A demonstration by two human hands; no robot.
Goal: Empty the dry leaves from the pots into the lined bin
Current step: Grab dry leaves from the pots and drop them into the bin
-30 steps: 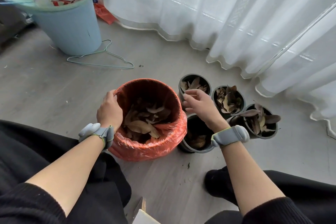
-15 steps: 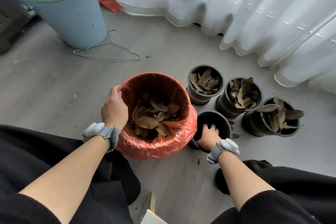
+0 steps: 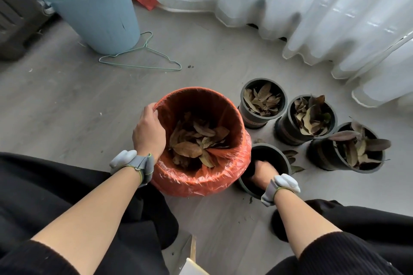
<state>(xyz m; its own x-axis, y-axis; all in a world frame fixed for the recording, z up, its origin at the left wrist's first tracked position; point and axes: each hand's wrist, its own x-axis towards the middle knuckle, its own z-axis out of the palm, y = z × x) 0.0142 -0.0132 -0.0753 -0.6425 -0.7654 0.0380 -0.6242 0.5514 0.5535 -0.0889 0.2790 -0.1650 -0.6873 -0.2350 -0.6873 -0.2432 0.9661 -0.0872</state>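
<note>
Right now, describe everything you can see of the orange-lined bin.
The orange-lined bin is round and stands upright on the grey floor. A thin, glossy orange plastic bag lines it, folded over the rim and bunched in wrinkles down the outside. Dry brown leaves lie in its bottom. The left hand grips its left rim, fingers hooked over the edge. A black pot stands close against its right side.

Black ribbed knit sleeves (image 3: 26, 260) end near both elbows. Each wrist wears a grey fabric strap (image 3: 144, 164) carrying a pale rounded module (image 3: 123, 158).
</note>
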